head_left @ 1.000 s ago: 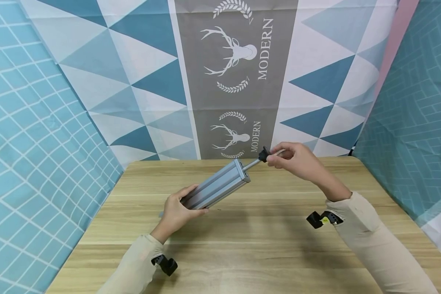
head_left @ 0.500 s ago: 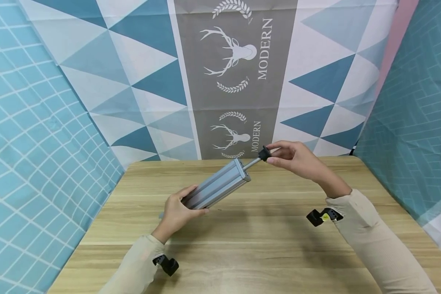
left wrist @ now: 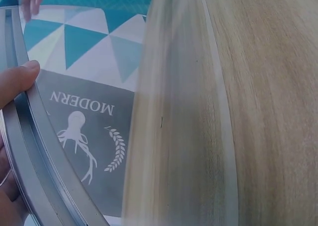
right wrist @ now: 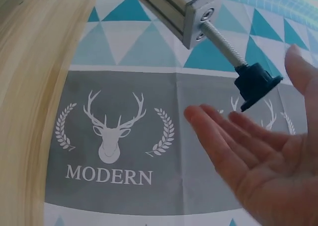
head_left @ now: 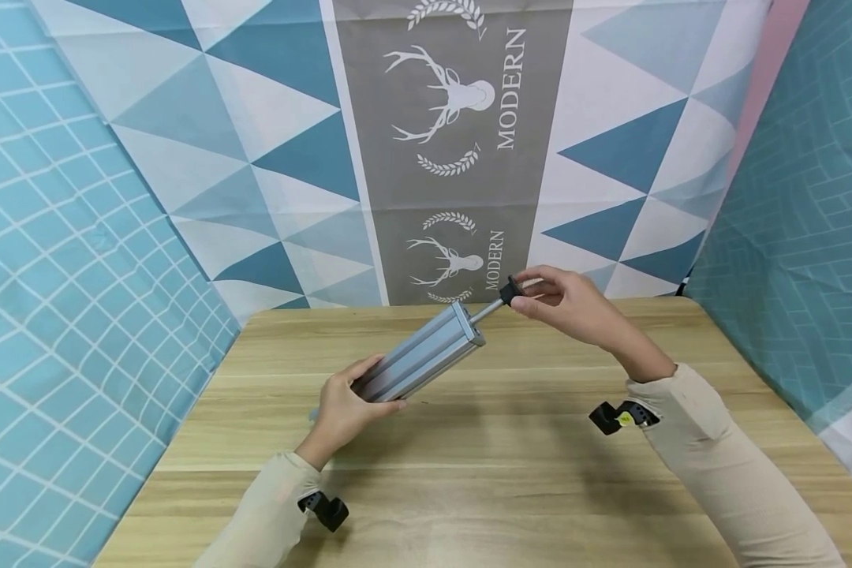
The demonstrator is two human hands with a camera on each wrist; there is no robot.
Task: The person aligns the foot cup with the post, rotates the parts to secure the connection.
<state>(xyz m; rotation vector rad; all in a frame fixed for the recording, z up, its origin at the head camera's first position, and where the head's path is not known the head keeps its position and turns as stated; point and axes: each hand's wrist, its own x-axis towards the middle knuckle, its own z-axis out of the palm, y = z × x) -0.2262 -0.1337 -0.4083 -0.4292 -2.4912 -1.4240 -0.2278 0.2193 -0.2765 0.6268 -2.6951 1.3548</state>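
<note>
My left hand (head_left: 346, 406) grips the lower part of a silver grooved aluminium profile (head_left: 422, 351), tilted up to the right above the table. The left wrist view shows the thumb (left wrist: 22, 79) along one side of the profile. From its end plate sticks a threaded rod (right wrist: 224, 46) that carries a black levelling foot (right wrist: 256, 84). My right hand (head_left: 568, 309) is at the foot, thumb and fingers spread around it. In the right wrist view a gap shows between this right hand (right wrist: 268, 166) and the foot.
A wood-grain table (head_left: 468, 473) lies under both hands. Behind it hangs a patterned cloth (head_left: 461, 158) with deer heads and triangles. Blue tiled cloth (head_left: 78, 260) lines the left side, and a teal cloth (head_left: 802, 237) the right.
The right hand's fingers have loosened and spread a little around the foot. The left hand and the profile have hardly moved.
</note>
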